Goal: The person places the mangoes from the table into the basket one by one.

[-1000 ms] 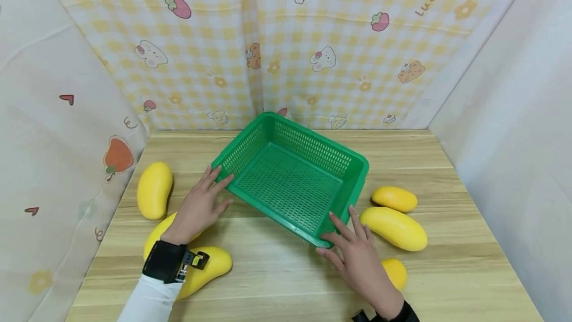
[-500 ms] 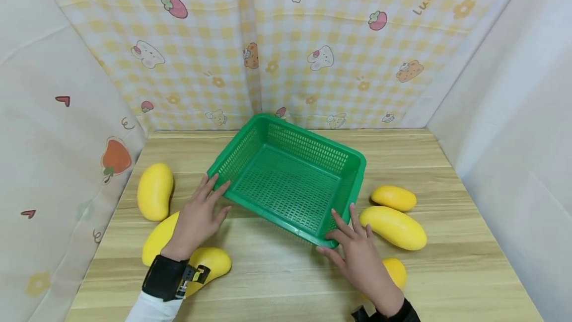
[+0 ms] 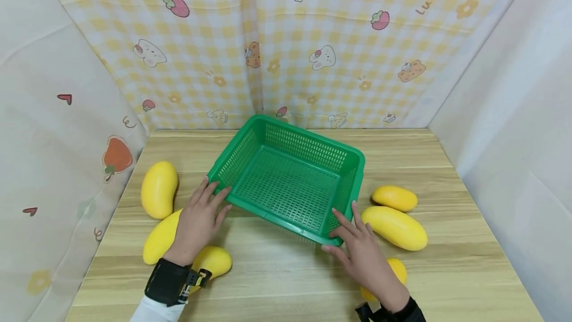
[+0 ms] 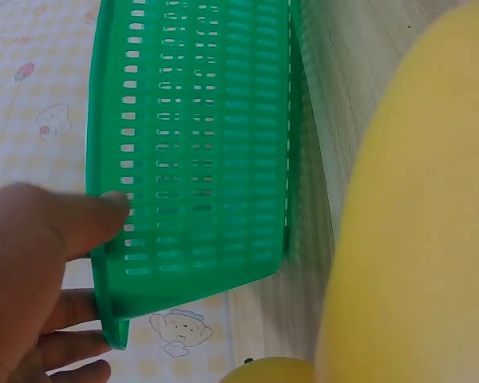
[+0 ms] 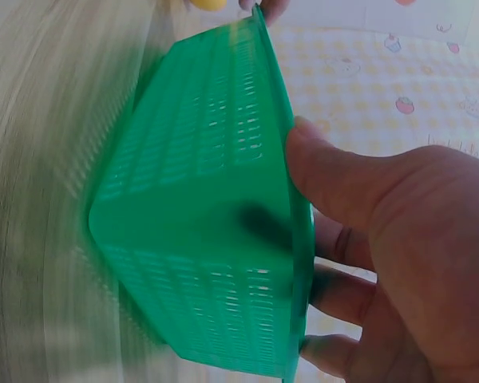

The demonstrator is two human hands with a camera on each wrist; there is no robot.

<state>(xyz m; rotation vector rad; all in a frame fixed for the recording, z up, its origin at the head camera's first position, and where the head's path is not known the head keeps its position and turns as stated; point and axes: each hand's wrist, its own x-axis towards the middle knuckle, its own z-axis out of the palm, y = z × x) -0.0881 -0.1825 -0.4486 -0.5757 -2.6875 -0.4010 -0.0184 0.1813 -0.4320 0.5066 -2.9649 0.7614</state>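
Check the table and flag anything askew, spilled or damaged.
Only the green basket looks odd: it is turned at an angle to the back edge of the table, with the left hand and right hand gripping its near corners. No spill or damage shows.

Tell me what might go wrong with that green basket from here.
The left hand and right hand grip the green basket only at its two nearer corners, so its far side may dip if lifted. The long yellow fruit lies close by its right side and could get knocked if the basket swings that way.
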